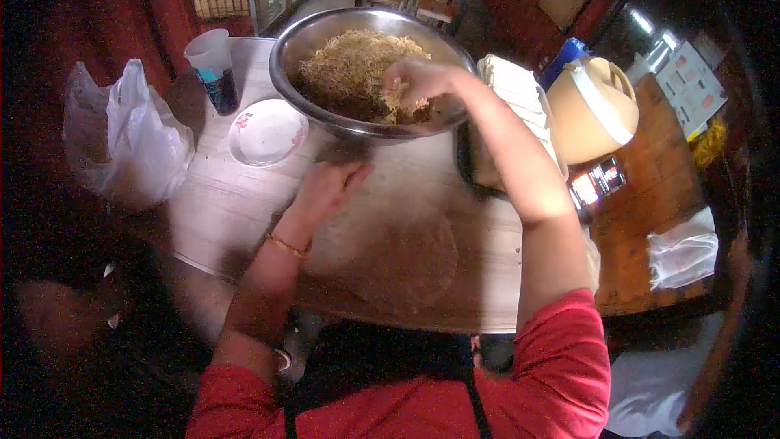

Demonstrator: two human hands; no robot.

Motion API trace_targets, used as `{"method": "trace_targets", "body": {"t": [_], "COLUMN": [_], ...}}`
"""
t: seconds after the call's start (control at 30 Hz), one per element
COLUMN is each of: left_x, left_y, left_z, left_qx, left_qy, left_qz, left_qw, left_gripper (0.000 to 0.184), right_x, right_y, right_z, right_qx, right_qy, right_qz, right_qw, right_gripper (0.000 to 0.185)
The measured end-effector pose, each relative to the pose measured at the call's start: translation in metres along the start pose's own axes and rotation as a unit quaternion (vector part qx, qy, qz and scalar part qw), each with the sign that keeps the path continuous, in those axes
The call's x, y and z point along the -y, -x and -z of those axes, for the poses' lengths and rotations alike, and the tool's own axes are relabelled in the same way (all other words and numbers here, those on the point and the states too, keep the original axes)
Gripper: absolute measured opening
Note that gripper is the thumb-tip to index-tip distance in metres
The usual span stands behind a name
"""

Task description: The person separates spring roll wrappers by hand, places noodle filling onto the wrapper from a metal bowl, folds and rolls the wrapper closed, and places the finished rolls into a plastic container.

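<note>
A large metal bowl (pixel 284 81) holds a heap of thin pale-brown noodles (pixel 349 53). Inside its right side, my right hand (pixel 422 80) is closed around a clump of noodles. My left hand (pixel 329 189) is just in front of the bowl, low over the table, with its fingers stretched out and nothing visible in them. A thin, round, see-through sheet (pixel 410 264) lies flat on the table (pixel 496 252) between my forearms. Left of the bowl sits a white dish (pixel 266 134) with a red floral pattern on its rim.
A plastic cup (pixel 211 73) with dark contents and a white plastic bag (pixel 138 138) stand at the left. To the right are a stack of pale folded sheets (pixel 520 102), a yellow lidded jug (pixel 593 110), a lit phone (pixel 597 183) and a small clear bag (pixel 684 250).
</note>
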State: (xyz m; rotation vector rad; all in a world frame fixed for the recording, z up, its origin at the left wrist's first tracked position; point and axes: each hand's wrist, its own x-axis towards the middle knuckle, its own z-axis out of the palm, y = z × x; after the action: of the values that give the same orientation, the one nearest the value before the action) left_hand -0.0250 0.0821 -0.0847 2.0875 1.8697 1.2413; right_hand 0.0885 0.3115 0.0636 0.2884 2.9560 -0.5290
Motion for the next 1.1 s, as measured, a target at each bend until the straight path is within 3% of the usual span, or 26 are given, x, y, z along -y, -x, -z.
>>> {"method": "trace_targets", "body": {"t": [0.07, 0.13, 0.17, 0.2, 0.27, 0.4, 0.47, 0.5, 0.53, 0.6, 0.67, 0.7, 0.73, 0.77, 0.8, 0.83, 0.87, 0.97, 1.1], "left_x": [-0.002, -0.006, -0.007, -0.006, -0.003, 0.003, 0.001, 0.001, 0.0, -0.009, -0.024, -0.027, -0.029, -0.033, -0.041, -0.05, -0.056, -0.052, -0.063], "left_y": [0.001, 0.001, 0.001, 0.001, 0.0, 0.003, 0.002, 0.003, 0.004, 0.008, 0.009, 0.013, 0.02, 0.025, 0.032, 0.04, 0.045, 0.051, 0.052], "left_z": [0.0, 0.003, 0.005, 0.006, 0.007, 0.007, 0.01, 0.011, 0.012, 0.016, 0.027, 0.025, 0.019, 0.016, 0.018, 0.021, 0.023, 0.008, 0.006], "left_qx": [-0.001, 0.008, 0.015, 0.019, 0.047, 0.014, 0.018, 0.019, 0.004, -0.01, 0.018, 0.018, -0.005, -0.028, -0.029, 0.036, 0.101, 0.173, 0.1], "left_qy": [0.009, 0.003, -0.004, -0.004, -0.028, -0.002, 0.002, 0.002, 0.003, 0.003, 0.089, 0.086, 0.151, 0.216, 0.213, 0.2, 0.186, 0.204, 0.097], "left_qz": [0.026, 0.035, 0.045, 0.047, 0.078, 0.038, 0.092, 0.092, 0.098, 0.103, 0.187, 0.186, 0.123, 0.06, 0.059, 0.049, 0.039, 0.055, -0.026], "left_qw": [1.0, 0.999, 0.999, 0.999, 0.995, 0.999, 0.996, 0.996, 0.995, 0.995, 0.978, 0.979, 0.981, 0.974, 0.975, 0.978, 0.977, 0.962, 0.99], "left_gripper": [0.026, 0.029, 0.031, 0.031, 0.037, 0.04, 0.041, 0.041, 0.041, 0.041, 0.04, 0.04, 0.043, 0.049, 0.049, 0.059, 0.071, 0.08, 0.075], "right_x": [0.009, 0.002, 0.053, 0.059, 0.062, 0.115, 0.133, 0.141, 0.14, 0.132, 0.131, 0.13, 0.129, 0.128, 0.126, 0.12, 0.113, 0.113, 0.123], "right_y": [0.009, 0.012, 0.035, 0.041, 0.055, 0.099, 0.116, 0.122, 0.123, 0.123, 0.125, 0.123, 0.116, 0.108, 0.102, 0.1, 0.098, 0.107, 0.127], "right_z": [0.009, 0.016, 0.033, 0.036, 0.038, 0.032, 0.021, 0.01, -0.001, -0.033, -0.07, -0.087, -0.1, -0.114, -0.126, -0.141, -0.156, -0.169, -0.154], "right_qx": [0.009, -0.053, -0.019, -0.017, -0.07, -0.078, -0.064, -0.034, -0.033, -0.042, -0.049, -0.053, -0.056, -0.018, 0.02, 0.019, -0.005, -0.076, -0.167], "right_qy": [-0.016, 0.062, 0.01, 0.005, 0.058, 0.019, -0.106, -0.196, -0.196, -0.063, -0.061, -0.06, -0.059, -0.01, 0.04, 0.04, 0.024, -0.008, -0.015], "right_qz": [-0.058, 0.041, -0.087, -0.088, 0.015, 0.051, 0.037, -0.033, -0.033, 0.069, 0.059, 0.047, 0.049, 0.035, 0.02, 0.022, 0.043, 0.085, 0.091], "right_qw": [0.998, 0.996, 0.996, 0.996, 0.996, 0.995, 0.992, 0.979, 0.979, 0.995, 0.995, 0.996, 0.995, 0.999, 0.999, 0.999, 0.999, 0.993, 0.982], "right_gripper": [0.04, 0.04, 0.04, 0.04, 0.041, 0.039, 0.037, 0.036, 0.036, 0.035, 0.034, 0.033, 0.033, 0.034, 0.035, 0.035, 0.037, 0.037, 0.03]}}
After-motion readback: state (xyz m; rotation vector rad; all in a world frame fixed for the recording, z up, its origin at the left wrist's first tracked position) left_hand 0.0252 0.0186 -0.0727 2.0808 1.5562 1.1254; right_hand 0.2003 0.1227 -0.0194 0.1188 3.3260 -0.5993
